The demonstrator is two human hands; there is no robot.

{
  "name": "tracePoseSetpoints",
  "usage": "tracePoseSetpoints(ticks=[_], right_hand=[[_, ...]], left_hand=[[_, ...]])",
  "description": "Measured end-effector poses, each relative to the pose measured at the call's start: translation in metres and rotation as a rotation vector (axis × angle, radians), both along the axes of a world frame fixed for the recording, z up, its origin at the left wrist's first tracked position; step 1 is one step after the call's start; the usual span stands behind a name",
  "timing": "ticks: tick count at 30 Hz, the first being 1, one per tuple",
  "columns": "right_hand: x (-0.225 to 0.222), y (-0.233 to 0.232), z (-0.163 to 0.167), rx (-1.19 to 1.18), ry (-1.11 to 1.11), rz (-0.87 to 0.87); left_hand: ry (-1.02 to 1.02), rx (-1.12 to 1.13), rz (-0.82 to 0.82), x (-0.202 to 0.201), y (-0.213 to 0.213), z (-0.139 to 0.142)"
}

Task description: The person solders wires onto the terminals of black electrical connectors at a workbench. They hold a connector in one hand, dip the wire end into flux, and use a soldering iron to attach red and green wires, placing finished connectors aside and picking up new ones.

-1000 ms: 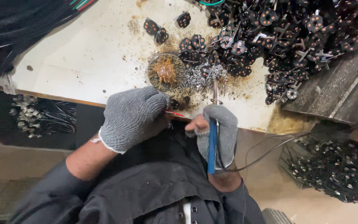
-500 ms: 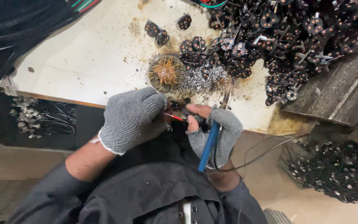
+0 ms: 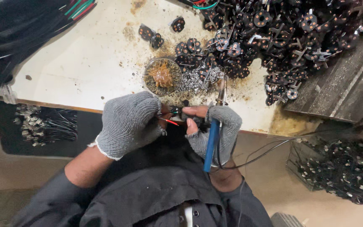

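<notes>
Right hand [image 3: 215, 130] grips a blue soldering iron [image 3: 211, 145], tip pointing away toward the bench, while the closed left hand [image 3: 129, 124] pinches a red wire [image 3: 171, 122] just beside it.

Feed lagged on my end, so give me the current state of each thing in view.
Left hand: gloved, pinching a red wire.
Right hand: gloved, holding a blue-handled soldering iron, tip toward the table.
Small round tin: open, brownish residue inside.
Black round parts: heaped loose.
</notes>
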State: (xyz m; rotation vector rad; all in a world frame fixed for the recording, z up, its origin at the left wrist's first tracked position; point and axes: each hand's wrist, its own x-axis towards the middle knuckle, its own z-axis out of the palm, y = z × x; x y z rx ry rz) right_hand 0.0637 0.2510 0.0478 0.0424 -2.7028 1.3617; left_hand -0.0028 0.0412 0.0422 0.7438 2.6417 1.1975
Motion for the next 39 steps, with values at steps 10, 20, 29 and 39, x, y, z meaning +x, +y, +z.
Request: tracePoseSetpoints(ticks=[10,20,29,39], right_hand=[[0.02,0.0,-0.007,-0.413,-0.029,-0.225],[0.007,-0.003,-0.009,-0.321,0.075,0.066],[0.021,0.004,-0.014,-0.287,0.068,-0.01],[0.027,0.011,-0.025,-0.497,0.055,-0.003]], left_hand=[[-0.04,-0.049,-0.065,-0.001,0.0,-0.001],[-0.031,-0.051,-0.069,0.002,0.002,0.002],[-0.035,-0.141,-0.122,0.006,0.012,0.007],[-0.749,0.183,-0.239,-0.012,0.001,0.039]])
